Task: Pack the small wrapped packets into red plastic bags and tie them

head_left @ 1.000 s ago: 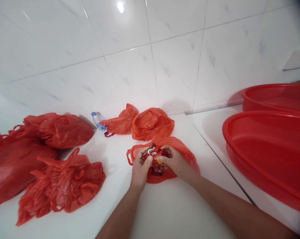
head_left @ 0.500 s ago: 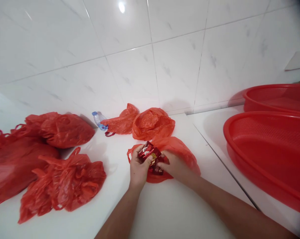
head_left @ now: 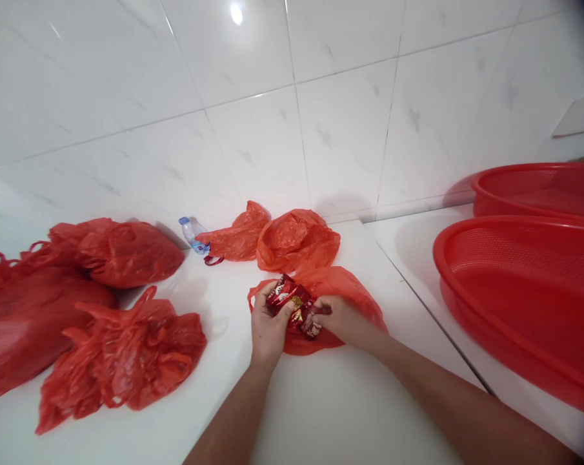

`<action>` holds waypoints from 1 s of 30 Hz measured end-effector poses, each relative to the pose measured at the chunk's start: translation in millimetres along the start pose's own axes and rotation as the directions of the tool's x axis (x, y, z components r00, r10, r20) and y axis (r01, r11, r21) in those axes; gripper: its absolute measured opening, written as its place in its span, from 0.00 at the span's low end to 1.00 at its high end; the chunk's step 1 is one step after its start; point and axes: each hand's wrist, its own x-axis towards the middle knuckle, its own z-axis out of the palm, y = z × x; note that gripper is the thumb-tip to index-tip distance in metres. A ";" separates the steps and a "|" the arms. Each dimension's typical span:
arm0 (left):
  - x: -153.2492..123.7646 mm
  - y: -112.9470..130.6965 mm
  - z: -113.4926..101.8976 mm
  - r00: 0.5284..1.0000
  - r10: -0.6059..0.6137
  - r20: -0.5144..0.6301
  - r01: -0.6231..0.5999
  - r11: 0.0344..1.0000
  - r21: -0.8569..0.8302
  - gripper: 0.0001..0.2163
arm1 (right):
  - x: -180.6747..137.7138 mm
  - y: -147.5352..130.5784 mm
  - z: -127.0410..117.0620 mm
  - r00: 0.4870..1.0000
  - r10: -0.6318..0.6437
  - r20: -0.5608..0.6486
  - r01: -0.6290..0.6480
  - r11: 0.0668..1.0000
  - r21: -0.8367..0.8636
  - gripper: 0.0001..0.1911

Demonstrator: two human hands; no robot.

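My left hand [head_left: 268,318] is closed on several shiny dark-red candy packets [head_left: 297,303] with white and gold print, its thumb pressing on top of them. At their right side, my right hand [head_left: 339,318] pinches a dark-red candy packet [head_left: 312,323]. Both hands are over an opened red plastic bag [head_left: 352,287] on the white table; part of the bag shows beneath the packets. Whatever lies inside that bag is hidden.
Tied red plastic bags [head_left: 127,255] and a crumpled one [head_left: 137,355] lie on the left. Toward the wall are a clear bottle [head_left: 193,234], a red bag [head_left: 238,236] and another red bag [head_left: 299,242]. Red plastic baskets [head_left: 449,258] stand at the right, past a table seam.
My right hand has shifted slightly right, its fingers now pinching the right-hand packet, which shows more of its print. The left hand keeps its hold on the packets.
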 end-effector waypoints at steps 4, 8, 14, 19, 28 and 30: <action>0.6 0.3 -0.8 1.000 0.008 -0.001 -0.008 1.000 -0.001 0.21 | 1.1 -4.2 -9.8 0.998 0.065 0.011 -0.066 0.995 0.081 0.05; 0.6 2.2 0.1 1.000 0.024 -0.008 -0.024 1.000 0.006 0.20 | 0.8 -10.0 -14.4 0.997 0.055 0.046 -0.065 0.965 0.255 0.08; -0.5 0.9 -0.5 0.999 -0.013 0.050 0.013 1.000 -0.009 0.20 | 0.7 -13.2 -13.0 0.996 0.061 0.060 -0.079 0.923 0.378 0.11; -1.9 -1.4 -2.9 0.991 -0.040 0.130 0.041 0.999 -0.009 0.20 | 0.7 -12.0 -12.0 0.996 0.084 0.007 -0.081 0.930 0.357 0.12; -5.2 3.1 1.9 0.968 -0.197 0.157 0.218 0.968 -0.128 0.22 | -0.5 -12.3 -10.3 0.995 0.077 -0.067 -0.056 0.961 0.269 0.11; -4.8 2.3 1.6 0.966 -0.200 0.167 0.219 0.970 -0.109 0.25 | -0.7 -12.3 -10.0 0.994 0.076 -0.076 -0.054 0.966 0.252 0.10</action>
